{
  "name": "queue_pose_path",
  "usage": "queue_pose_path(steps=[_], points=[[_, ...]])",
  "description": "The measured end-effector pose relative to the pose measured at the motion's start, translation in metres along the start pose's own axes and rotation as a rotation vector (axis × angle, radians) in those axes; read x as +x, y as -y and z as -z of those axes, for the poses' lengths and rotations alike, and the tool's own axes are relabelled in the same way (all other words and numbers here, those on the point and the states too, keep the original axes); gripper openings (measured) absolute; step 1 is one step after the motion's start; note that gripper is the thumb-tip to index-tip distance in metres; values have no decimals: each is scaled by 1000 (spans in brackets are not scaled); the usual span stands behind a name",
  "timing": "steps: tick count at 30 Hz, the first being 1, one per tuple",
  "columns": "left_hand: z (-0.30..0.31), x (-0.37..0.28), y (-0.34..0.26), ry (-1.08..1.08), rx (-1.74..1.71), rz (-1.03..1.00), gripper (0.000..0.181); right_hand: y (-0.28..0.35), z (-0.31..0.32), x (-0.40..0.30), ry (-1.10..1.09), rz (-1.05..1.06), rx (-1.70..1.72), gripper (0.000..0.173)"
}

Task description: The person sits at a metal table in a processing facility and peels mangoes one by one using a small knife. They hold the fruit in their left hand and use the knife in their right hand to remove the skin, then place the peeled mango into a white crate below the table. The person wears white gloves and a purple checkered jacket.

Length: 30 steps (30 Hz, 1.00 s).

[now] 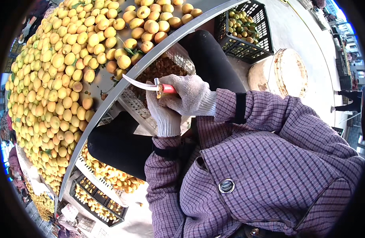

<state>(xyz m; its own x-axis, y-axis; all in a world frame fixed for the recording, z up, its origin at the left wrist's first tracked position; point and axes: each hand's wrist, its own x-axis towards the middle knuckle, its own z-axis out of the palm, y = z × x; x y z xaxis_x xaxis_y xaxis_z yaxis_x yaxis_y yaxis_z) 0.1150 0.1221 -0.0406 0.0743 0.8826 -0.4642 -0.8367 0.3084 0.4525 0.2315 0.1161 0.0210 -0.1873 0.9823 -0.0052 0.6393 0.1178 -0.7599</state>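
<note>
My right hand [188, 93], in a knitted work glove, grips the red handle [168, 88] of a small knife with a curved blade [139, 83]. The blade points toward the metal rim [158, 49] of the sorting table. My left hand [163, 114], gloved too, is pressed up against the right hand, just under the knife. Its fingers are partly covered, so whether it holds anything is unclear. Beyond the rim lies a wide heap of yellow-orange apricots [57, 61]. Below my hands, between my knees, a pale perforated crate [135, 104] holds brown pits [163, 67].
A black crate [248, 49] of greenish fruit and a stained white bucket [276, 73] stand on my right. On my left are a white crate [96, 175] of apricot pieces and a black crate [96, 202] with more fruit. Other people are at the picture's edges.
</note>
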Motion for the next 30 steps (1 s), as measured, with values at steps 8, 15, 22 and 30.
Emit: queue_pose_path(steps=[8,15,22,30], points=[[9,8,5,-11,236,-158,43,3,-16,6,-87,-240,88,47],[-32,-10,-13,-2,120,116,54,-45,5,22,74,-651,1327,42],[-30,-8,-15,109,31,101,55,-40,30,19,330,-596,1463,51],[4,16,-3,161,-241,271,56,-9,19,13,272,-84,-6,41]])
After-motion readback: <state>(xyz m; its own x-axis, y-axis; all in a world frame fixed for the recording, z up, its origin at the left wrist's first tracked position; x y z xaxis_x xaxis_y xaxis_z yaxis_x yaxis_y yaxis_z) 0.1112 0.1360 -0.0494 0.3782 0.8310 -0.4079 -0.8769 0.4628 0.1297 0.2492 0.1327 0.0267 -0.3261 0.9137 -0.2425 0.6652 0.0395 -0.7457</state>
